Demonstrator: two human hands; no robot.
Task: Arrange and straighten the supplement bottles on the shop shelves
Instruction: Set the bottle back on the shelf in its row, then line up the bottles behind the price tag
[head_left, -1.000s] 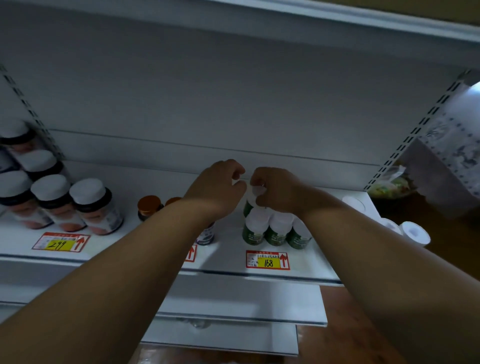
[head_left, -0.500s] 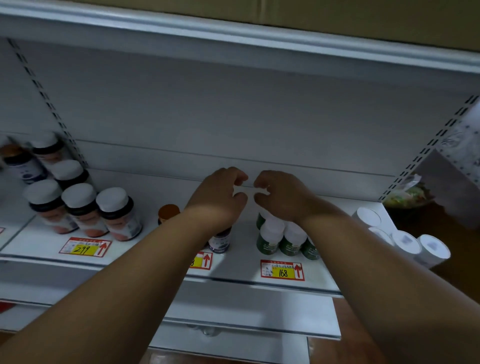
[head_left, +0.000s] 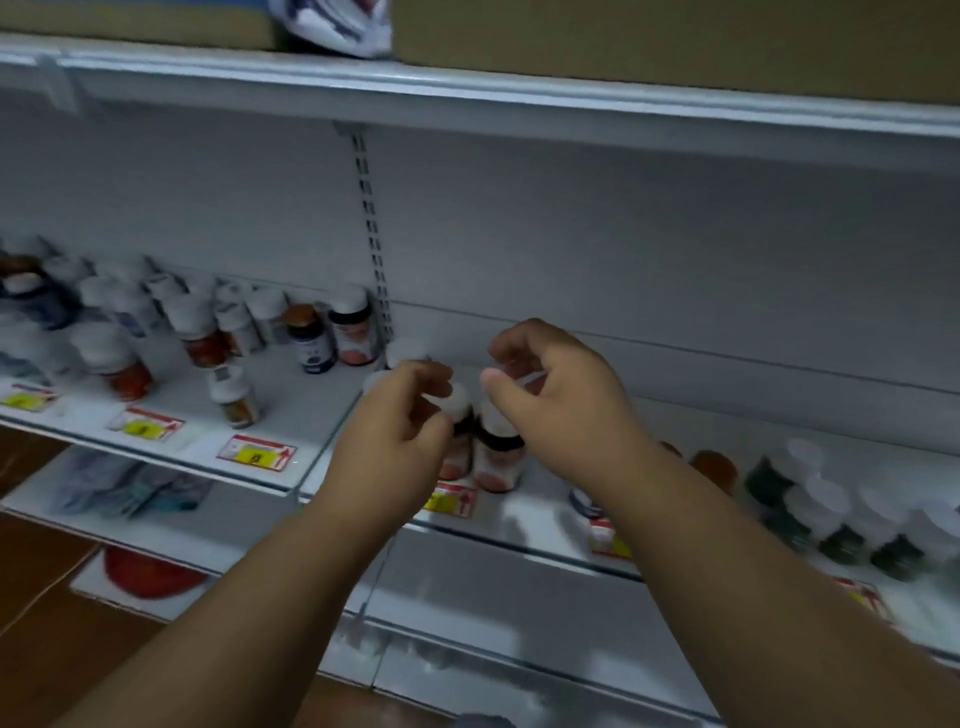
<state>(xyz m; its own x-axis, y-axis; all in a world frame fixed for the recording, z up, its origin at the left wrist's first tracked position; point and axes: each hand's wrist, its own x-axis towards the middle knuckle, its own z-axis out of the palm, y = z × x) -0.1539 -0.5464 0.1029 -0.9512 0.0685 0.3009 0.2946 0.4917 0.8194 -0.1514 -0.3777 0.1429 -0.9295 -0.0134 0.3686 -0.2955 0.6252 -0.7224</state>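
Bottles (head_left: 497, 453) with white caps and reddish labels stand on the white shelf (head_left: 311, 415), partly hidden behind both hands and blurred, so their print cannot be read. The left hand (head_left: 397, 431) has its fingers curled over one cap; whether it grips is unclear. The right hand (head_left: 556, 395) hovers half curled above the neighbouring cap, holding nothing. Green bottles (head_left: 841, 525) at the right are smeared. Price tags (head_left: 256, 453) line the edge.

Cardboard boxes (head_left: 675, 41), perhaps, up top.
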